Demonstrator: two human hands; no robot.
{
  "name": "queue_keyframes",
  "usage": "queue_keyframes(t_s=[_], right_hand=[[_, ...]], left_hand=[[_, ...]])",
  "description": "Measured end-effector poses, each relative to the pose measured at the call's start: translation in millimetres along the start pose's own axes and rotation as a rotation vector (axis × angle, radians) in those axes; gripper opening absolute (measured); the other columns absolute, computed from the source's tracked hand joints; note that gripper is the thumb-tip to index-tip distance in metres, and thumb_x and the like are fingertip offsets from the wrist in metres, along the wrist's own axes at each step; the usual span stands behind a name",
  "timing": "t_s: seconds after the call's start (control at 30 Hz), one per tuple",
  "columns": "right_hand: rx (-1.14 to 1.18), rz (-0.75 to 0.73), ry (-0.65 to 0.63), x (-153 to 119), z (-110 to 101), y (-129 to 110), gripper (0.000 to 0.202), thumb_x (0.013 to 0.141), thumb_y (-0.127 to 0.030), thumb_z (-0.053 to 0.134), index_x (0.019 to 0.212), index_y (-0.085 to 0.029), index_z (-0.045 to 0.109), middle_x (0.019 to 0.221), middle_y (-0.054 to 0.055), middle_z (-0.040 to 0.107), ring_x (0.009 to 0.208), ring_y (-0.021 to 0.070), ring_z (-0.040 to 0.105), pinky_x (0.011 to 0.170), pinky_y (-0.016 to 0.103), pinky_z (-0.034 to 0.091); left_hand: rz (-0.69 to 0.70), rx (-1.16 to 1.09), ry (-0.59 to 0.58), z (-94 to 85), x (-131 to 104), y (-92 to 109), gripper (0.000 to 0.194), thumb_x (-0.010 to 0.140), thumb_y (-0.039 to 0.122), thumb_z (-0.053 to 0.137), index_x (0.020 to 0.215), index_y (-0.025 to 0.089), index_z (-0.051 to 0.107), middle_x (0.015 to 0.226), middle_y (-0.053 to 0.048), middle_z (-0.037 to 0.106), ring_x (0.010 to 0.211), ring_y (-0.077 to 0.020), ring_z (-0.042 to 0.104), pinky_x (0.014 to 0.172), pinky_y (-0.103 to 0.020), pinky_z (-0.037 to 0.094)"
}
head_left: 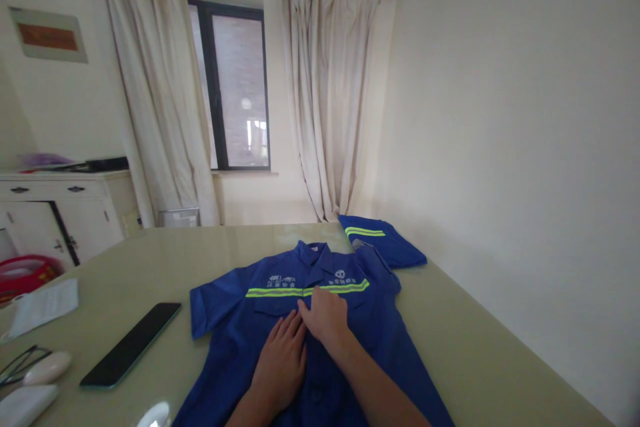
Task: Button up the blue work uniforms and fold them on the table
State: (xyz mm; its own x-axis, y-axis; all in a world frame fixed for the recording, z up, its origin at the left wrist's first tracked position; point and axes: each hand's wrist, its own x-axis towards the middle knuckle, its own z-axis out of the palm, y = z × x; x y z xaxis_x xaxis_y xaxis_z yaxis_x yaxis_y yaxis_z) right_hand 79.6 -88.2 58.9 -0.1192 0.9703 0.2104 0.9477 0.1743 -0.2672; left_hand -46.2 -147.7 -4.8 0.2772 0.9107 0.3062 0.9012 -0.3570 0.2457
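A blue short-sleeved work shirt (230, 340) lies front up on the pale green table, its collar toward the far edge and a yellow-green reflective stripe across the chest. My left hand (283, 353) rests flat on the shirt front, left of the button line, with its fingers stretched out. Touching the front placket just below the stripe is my right hand (325, 312), its fingers bent and pressed together. Whatever its fingertips may pinch is too small to make out. The shirt's right sleeve is bunched near a folded blue garment.
The folded blue garment (400, 248) lies at the table's far right corner, by the wall. On the left are a black phone-like device (133, 345), a white paper packet (45, 307), glasses (23, 363) and a pale mouse-shaped object (47, 368). A red basin (27, 270) stands beyond.
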Motion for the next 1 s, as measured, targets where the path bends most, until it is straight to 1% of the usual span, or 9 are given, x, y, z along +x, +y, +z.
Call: queue_keyframes(t_s=[0.1, 0.2, 0.27, 0.33, 0.43, 0.53, 0.7, 0.83, 1.0], right_hand=[[0.030, 0.055, 0.001, 6.1, 13.1, 2.2, 0.036, 0.089, -0.040, 0.062, 0.111, -0.012, 0.069, 0.097, 0.020, 0.076, 0.091, 0.0330, 0.074, 0.071, 0.036, 0.049], [0.106, 0.091, 0.027, 6.9, 26.8, 14.8, 0.021, 0.089, -0.028, 0.057, 0.102, -0.017, 0.070, 0.092, 0.015, 0.077, 0.086, 0.0281, 0.074, 0.066, 0.030, 0.044], [0.201, 0.098, 0.043, 7.1, 30.0, 25.0, 0.014, 0.089, -0.026, 0.058, 0.088, -0.021, 0.070, 0.086, 0.010, 0.076, 0.081, 0.0243, 0.073, 0.062, 0.028, 0.039], [0.307, 0.106, 0.061, 7.8, 29.6, 33.9, 0.017, 0.088, -0.025, 0.057, 0.076, -0.022, 0.068, 0.077, 0.006, 0.074, 0.074, 0.0203, 0.069, 0.059, 0.026, 0.034], [0.397, 0.094, 0.107, 8.2, 28.0, 42.2, 0.022, 0.090, -0.020, 0.054, 0.072, -0.022, 0.066, 0.074, 0.004, 0.072, 0.072, 0.0175, 0.065, 0.059, 0.026, 0.030], [0.432, 0.090, 0.112, 6.2, 27.8, 44.8, 0.016, 0.089, -0.020, 0.056, 0.077, -0.022, 0.066, 0.076, 0.004, 0.071, 0.071, 0.0170, 0.064, 0.059, 0.026, 0.029], [0.487, 0.099, 0.115, 4.1, 26.8, 39.4, 0.007, 0.082, -0.021, 0.064, 0.076, -0.023, 0.062, 0.070, -0.001, 0.065, 0.065, 0.0150, 0.059, 0.059, 0.025, 0.029], [0.493, 0.037, 0.205, 4.8, 27.0, 34.0, 0.006, 0.081, -0.016, 0.062, 0.079, -0.022, 0.063, 0.077, 0.000, 0.066, 0.070, 0.0153, 0.058, 0.064, 0.024, 0.034], [0.475, -0.033, 0.164, 1.5, 26.8, 34.1, 0.011, 0.083, -0.016, 0.060, 0.078, -0.022, 0.068, 0.076, 0.001, 0.069, 0.070, 0.0160, 0.060, 0.065, 0.024, 0.035]], left_hand=[[-0.055, 0.009, -0.024, -1.0, -16.9, 6.6, 0.059, 0.090, 0.011, 0.042, 0.146, 0.028, 0.052, 0.154, -0.004, 0.052, 0.143, -0.0240, 0.046, 0.122, -0.045, 0.033], [-0.120, 0.039, -0.022, -10.1, -14.6, 9.7, 0.058, 0.087, 0.007, 0.042, 0.140, 0.025, 0.056, 0.146, -0.008, 0.061, 0.135, -0.0259, 0.055, 0.114, -0.043, 0.040], [-0.157, 0.073, -0.039, -19.9, 0.8, 11.5, 0.045, 0.090, 0.010, 0.041, 0.125, 0.025, 0.065, 0.129, -0.009, 0.070, 0.121, -0.0273, 0.062, 0.103, -0.043, 0.046], [-0.208, 0.081, -0.063, -28.0, 23.6, 12.1, 0.033, 0.094, 0.016, 0.042, 0.109, 0.024, 0.069, 0.112, -0.009, 0.073, 0.110, -0.0274, 0.065, 0.093, -0.040, 0.049], [-0.244, 0.001, -0.083, -28.3, 55.9, 9.0, 0.021, 0.094, 0.025, 0.052, 0.107, 0.024, 0.068, 0.112, -0.009, 0.070, 0.108, -0.0256, 0.065, 0.089, -0.035, 0.049], [-0.229, -0.139, -0.070, -16.8, 71.1, 1.9, 0.017, 0.094, 0.024, 0.054, 0.105, 0.026, 0.067, 0.111, -0.004, 0.067, 0.103, -0.0195, 0.066, 0.087, -0.029, 0.047], [-0.223, -0.274, -0.034, -4.3, 70.3, -6.7, 0.011, 0.095, 0.023, 0.052, 0.093, 0.025, 0.062, 0.102, -0.001, 0.066, 0.097, -0.0175, 0.065, 0.082, -0.026, 0.044], [-0.192, -0.330, 0.045, -6.7, 68.4, -5.9, 0.014, 0.095, 0.017, 0.048, 0.095, 0.025, 0.060, 0.103, -0.002, 0.067, 0.095, -0.0181, 0.065, 0.084, -0.027, 0.044], [-0.179, -0.335, 0.107, -8.8, 66.9, -3.2, 0.016, 0.096, 0.015, 0.046, 0.096, 0.024, 0.059, 0.101, -0.003, 0.069, 0.095, -0.0198, 0.065, 0.084, -0.029, 0.044]])
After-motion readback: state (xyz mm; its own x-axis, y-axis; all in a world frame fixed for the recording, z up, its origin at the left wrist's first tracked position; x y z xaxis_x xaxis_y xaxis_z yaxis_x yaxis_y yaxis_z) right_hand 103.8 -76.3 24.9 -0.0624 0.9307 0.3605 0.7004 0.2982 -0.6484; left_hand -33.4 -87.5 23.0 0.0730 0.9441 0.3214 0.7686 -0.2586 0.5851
